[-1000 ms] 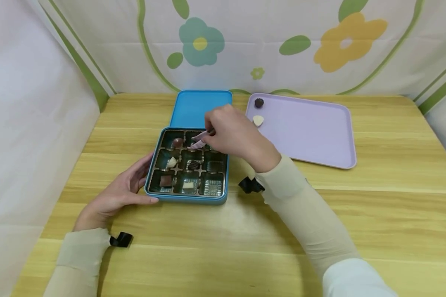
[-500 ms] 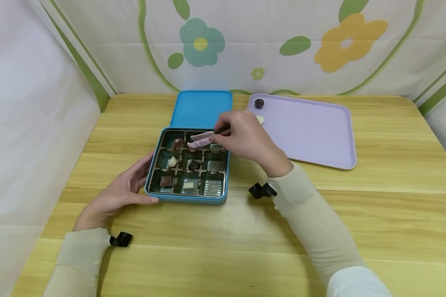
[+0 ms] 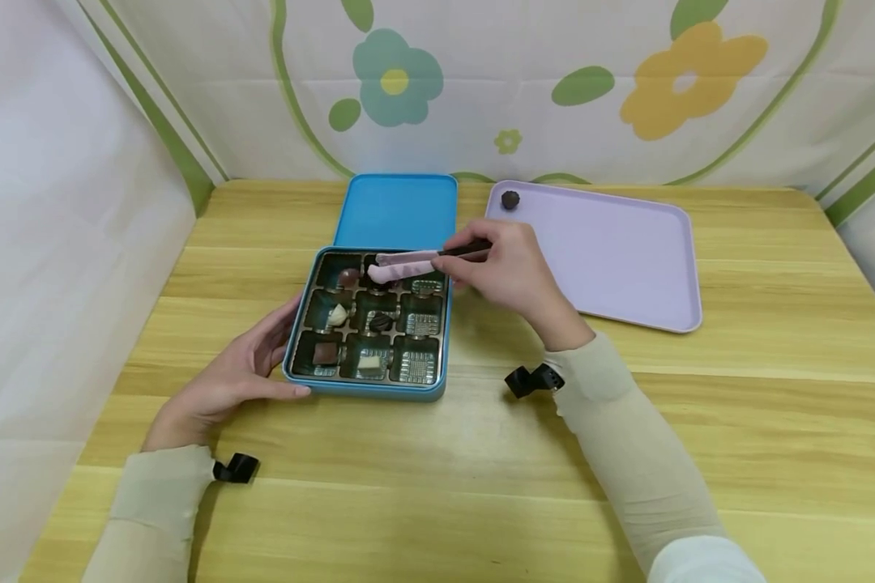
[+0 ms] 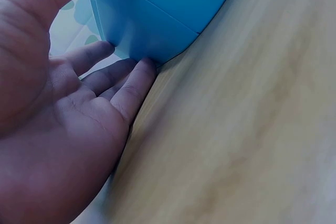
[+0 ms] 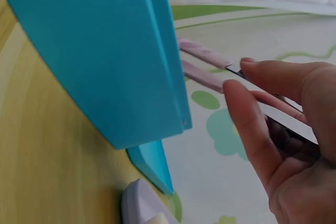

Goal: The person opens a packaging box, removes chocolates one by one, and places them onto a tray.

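A blue tin box [image 3: 368, 390] with a dark divided insert holds several chocolates. Among them are a round brown one [image 3: 347, 278], a white drop [image 3: 337, 315], a dark ridged one [image 3: 381, 322], a brown square [image 3: 326, 354] and a white block [image 3: 369, 362]. My left hand [image 3: 226, 380] grips the tin's near left corner, thumb at the front, fingertips against the side [image 4: 147, 40]. Between thumb and fingers, my right hand [image 3: 506, 267] pinches tongs [image 3: 404, 271] with pink tips and a dark handle. Their tips hover over the back middle compartment; whether they hold anything is hidden.
Behind the tin lies a blue lid [image 3: 397, 210]. To the right is a lilac tray [image 3: 612, 259] bearing a dark round chocolate [image 3: 510, 200]. A white chocolate [image 5: 156, 219] on the tray shows in the right wrist view. A patterned curtain [image 3: 481, 97] hangs behind the wooden table [image 3: 437, 486].
My right hand has drawn back to the right, and the tongs lie flatter, their tips still over the back middle compartment. It now hides the tray's white chocolate. My left hand stays put.
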Tool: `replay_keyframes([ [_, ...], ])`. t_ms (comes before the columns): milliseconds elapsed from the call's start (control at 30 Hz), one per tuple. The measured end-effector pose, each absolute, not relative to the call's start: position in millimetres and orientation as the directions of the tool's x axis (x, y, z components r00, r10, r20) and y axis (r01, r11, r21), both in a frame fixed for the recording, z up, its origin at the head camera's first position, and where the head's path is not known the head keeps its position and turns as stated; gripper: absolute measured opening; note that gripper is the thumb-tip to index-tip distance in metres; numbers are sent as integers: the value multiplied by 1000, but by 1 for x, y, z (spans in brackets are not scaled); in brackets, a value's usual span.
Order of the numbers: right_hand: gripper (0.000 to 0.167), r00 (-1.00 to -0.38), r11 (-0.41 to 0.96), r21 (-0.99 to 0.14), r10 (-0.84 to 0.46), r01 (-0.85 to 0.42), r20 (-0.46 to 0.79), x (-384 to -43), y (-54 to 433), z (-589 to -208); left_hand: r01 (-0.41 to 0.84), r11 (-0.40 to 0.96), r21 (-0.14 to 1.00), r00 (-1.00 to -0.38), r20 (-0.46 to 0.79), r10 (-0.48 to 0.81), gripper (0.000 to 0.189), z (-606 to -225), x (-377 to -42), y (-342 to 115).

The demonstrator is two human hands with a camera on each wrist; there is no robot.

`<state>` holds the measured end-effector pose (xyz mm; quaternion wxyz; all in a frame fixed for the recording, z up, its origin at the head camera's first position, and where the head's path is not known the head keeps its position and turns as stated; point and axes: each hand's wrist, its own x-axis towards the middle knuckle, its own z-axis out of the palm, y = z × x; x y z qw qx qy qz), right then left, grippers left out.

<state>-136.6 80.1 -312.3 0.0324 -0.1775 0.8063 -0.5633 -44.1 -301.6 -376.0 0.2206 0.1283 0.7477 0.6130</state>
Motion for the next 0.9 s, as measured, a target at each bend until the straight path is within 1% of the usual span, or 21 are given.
replay_keyframes([
  [100,16,-944,270,-937,-300,-220,135,-138,85,-317,-80,214,974,-870,-173,461,121,-376,-44,-302],
  [233,21,-960,220,-966,-271,-139,76,-142,92,-325,-79,215,974,-867,-173,467,121,-376,-44,-302],
  [400,22,-971,119,-991,-236,-62,32,-145,99,-333,-80,210,974,-866,-172,470,120,-377,-44,-303],
  [600,20,-979,-15,-1000,-204,-25,28,-146,109,-338,-88,194,977,-861,-173,479,120,-377,-44,-303],
  [900,10,-993,-97,-995,-112,-20,30,-146,132,-336,-81,177,981,-860,-158,486,119,-376,-42,-303],
])
